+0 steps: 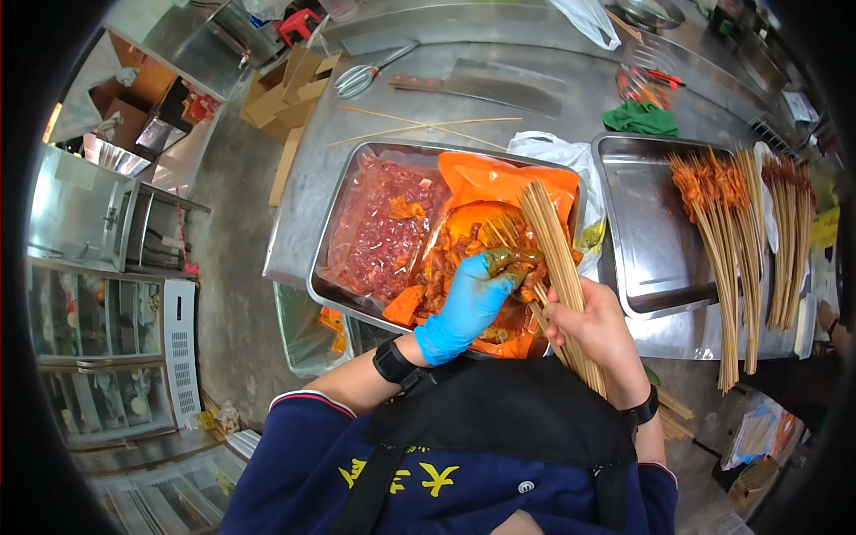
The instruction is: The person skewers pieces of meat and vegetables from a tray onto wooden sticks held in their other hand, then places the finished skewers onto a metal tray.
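Observation:
My left hand (477, 294) wears a blue glove with orange-stained fingertips. Its fingers are closed over the tray, beside the skewers; what they pinch is hidden. My bare right hand (588, 330) grips a thick bundle of bamboo skewers (555, 236), which slants up past the tray's right side. Below both hands lies orange marinated meat (440, 267) in an opened orange bag (508, 181). A few skewer tips (501, 232) show just behind my gloved fingers. Left of the meat, a clear bag of red raw meat (383, 227) fills that half of the metal tray (318, 287).
Loaded meat skewers (713, 192) lie across a second metal tray (655, 259) at right, with more skewers (789, 232) beyond. A cleaver (486, 86), scissors (361, 80), loose skewers (423, 125) and a green cloth (640, 118) lie behind. Cardboard boxes (285, 94) stand back left.

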{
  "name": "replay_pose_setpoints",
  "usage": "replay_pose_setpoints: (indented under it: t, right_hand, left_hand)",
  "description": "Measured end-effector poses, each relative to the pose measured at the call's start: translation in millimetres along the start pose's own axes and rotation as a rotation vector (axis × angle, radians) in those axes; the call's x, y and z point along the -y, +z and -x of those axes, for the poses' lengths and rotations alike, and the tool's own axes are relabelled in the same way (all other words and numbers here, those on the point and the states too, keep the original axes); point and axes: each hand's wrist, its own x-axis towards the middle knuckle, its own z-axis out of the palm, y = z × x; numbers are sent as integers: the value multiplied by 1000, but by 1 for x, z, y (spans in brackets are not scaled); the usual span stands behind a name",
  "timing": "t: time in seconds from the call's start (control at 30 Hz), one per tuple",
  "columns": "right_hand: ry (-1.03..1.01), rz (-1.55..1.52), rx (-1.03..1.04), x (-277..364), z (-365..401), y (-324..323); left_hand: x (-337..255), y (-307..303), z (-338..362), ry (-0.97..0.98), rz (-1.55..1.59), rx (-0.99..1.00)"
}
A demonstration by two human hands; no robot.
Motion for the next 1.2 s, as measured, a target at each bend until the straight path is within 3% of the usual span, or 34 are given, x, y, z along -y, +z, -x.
replay_pose_setpoints:
  t: [0.07,0.13,0.47,0.53,0.57,0.67,0.73,0.87,1.1,1.2]
  right_hand:
    - [-19,0,1,0,-2,2]
    - [-34,48,-10,-2,0,2]
    - [-53,145,-74,0,4,6]
    - [-438,604,-124,-4,4,-1]
    - [-439,604,-123,0,6,-1]
    - [-428,581,-111,13,13,0]
    - [108,-118,171,16,13,4]
    - [59,-258,191,6,2,1]
    - [12,-84,215,-2,-4,0]
    - [6,-44,212,-4,-3,0]
  left_hand:
    - [3,-3,-3,-12,-4,16]
    - [8,-1,-7,55,8,-123]
    - [8,-2,-13,61,166,-129]
    - [8,-4,-15,62,126,-98]
    - [11,-5,-17,63,126,-98]
    - [16,-8,-27,10,66,-107]
    - [12,-5,-35,71,-66,-132]
    - [-5,-20,-35,-24,-88,-225]
    - [-23,-28,-17,-250,193,6]
    - [-28,-19,-15,-284,180,-90]
